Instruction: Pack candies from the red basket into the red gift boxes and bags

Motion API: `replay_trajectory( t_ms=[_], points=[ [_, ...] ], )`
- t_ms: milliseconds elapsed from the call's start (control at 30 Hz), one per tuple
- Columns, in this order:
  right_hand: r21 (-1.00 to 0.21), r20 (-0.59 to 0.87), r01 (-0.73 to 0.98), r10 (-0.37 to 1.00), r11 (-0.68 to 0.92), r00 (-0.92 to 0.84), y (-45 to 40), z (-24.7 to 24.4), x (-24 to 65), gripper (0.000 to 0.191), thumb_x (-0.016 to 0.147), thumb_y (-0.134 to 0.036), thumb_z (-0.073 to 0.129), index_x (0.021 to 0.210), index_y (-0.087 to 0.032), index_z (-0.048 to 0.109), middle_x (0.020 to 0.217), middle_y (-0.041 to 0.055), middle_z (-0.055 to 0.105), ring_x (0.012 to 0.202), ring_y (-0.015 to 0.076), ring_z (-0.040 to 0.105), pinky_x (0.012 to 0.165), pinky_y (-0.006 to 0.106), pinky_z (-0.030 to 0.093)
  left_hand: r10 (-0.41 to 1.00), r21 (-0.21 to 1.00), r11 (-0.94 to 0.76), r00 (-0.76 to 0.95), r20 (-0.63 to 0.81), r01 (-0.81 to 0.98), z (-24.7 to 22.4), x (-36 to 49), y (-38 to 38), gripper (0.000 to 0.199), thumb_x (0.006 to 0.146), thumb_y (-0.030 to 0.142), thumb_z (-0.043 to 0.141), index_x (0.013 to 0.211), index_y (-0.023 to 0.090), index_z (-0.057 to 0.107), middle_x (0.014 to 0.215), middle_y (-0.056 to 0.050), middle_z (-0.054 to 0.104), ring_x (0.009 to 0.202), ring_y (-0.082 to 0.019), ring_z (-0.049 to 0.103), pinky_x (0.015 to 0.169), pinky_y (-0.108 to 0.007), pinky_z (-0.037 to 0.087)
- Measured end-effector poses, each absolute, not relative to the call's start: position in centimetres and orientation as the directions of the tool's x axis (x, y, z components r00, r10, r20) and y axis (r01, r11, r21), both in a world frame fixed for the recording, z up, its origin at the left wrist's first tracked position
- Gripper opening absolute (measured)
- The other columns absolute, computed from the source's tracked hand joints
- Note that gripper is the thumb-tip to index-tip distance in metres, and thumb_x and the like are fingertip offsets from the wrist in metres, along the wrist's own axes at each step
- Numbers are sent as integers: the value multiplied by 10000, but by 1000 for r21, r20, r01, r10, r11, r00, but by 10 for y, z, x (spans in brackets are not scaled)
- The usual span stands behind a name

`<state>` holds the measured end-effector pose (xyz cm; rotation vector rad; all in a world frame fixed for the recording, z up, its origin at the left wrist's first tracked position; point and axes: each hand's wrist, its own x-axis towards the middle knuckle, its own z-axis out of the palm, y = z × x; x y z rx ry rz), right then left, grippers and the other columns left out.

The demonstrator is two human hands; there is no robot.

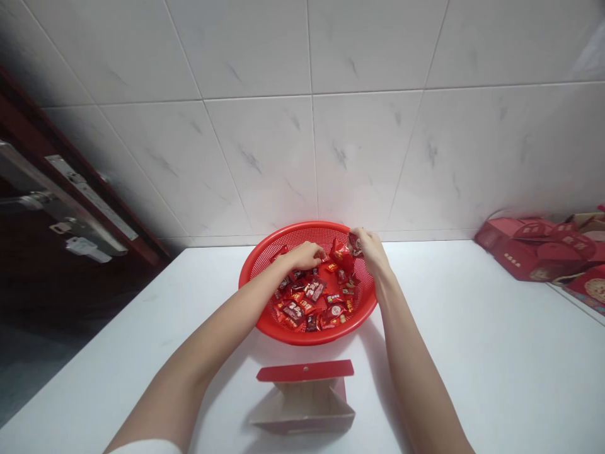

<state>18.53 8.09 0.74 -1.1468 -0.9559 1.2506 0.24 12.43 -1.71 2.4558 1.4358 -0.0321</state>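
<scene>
Head view: shiny red and brown wrapped candies (314, 289) inside the red plastic mesh basket (316, 337); likely light, slippery, best pinched by wrapper edges. My right hand (373, 252) pinches a dark-red packet (355, 244); left hand (306, 255) curled among candies, grip unclear. Open red cardboard box (326, 372) nearer me, probably crushable.

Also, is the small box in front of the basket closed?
No, the box stands open, its bare inside showing below the raised red flap.
</scene>
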Motion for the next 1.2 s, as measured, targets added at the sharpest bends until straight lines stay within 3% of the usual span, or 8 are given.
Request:
replay_trajectory(
  t_ms=[100, 233, 433, 667, 800, 933, 1067, 1200],
  points=[
    [-980, -52, -196, 993, -30, 106, 81, 7, 186, 209, 739, -236, 542, 541, -197, 489, 447, -40, 456, 426, 91, 390, 432, 227, 300, 847, 268, -442, 497, -190, 856, -14, -1, 123, 296, 833, 146, 569, 1048, 198, 766, 928, -29, 780, 819, -176, 698, 714, -218, 473],
    [-982, -41, -187, 992, -18, 120, 79, 8, 186, 231, 729, -261, 554, 521, -199, 475, 452, -37, 458, 429, 90, 389, 428, 228, 298, 820, 276, -466, 527, -221, 841, -15, 0, 122, 297, 819, 153, 589, 1058, 187, 762, 986, -40, 783, 859, -174, 699, 741, -212, 472],
    [-979, -55, -200, 993, -33, 103, 79, 9, 186, 225, 692, -269, 543, 489, -196, 480, 429, -29, 455, 409, 91, 393, 423, 228, 295, 710, 417, -480, 621, -334, 772, -12, 8, 116, 248, 773, 258, 671, 991, 205, 778, 984, -12, 781, 911, -179, 700, 760, -206, 479],
    [-983, -51, -182, 996, -37, 73, 83, 5, 186, 197, 657, -263, 528, 485, -200, 454, 438, -32, 451, 417, 83, 379, 424, 222, 287, 640, 387, -431, 578, -506, 815, -10, 14, 109, 225, 650, 142, 685, 854, 179, 773, 844, -7, 762, 764, -161, 670, 665, -211, 473],
    [-990, -34, -142, 996, -22, 81, 82, 3, 185, 222, 693, -291, 556, 514, -200, 461, 448, -52, 417, 418, 75, 360, 420, 217, 268, 690, 379, -399, 545, -476, 835, -9, 10, 110, 83, 669, 137, 666, 716, 171, 725, 718, 0, 716, 676, -153, 632, 605, -217, 439],
    [-991, -22, -130, 997, -12, 73, 82, 3, 185, 249, 711, -302, 574, 514, -199, 462, 451, -53, 408, 414, 71, 362, 419, 213, 267, 770, 355, -404, 523, -366, 843, -2, 5, 111, 89, 703, 134, 621, 672, 177, 693, 662, 9, 684, 617, -144, 597, 598, -227, 425],
    [-993, -35, -116, 999, -30, 41, 80, 4, 185, 268, 714, -314, 589, 509, -202, 458, 454, -47, 421, 422, 76, 376, 423, 214, 281, 756, 403, -449, 579, -304, 797, -1, 6, 110, 98, 746, 193, 644, 790, 184, 731, 739, 10, 717, 689, -144, 624, 642, -215, 437],
    [-995, -34, -94, 998, -28, 59, 80, 4, 185, 258, 676, -255, 580, 480, -205, 420, 450, -57, 392, 424, 69, 356, 425, 212, 268, 642, 453, -518, 679, -355, 726, -8, 20, 99, 246, 788, 383, 702, 949, 206, 759, 902, -18, 761, 809, -179, 671, 707, -234, 459]
  ],
)
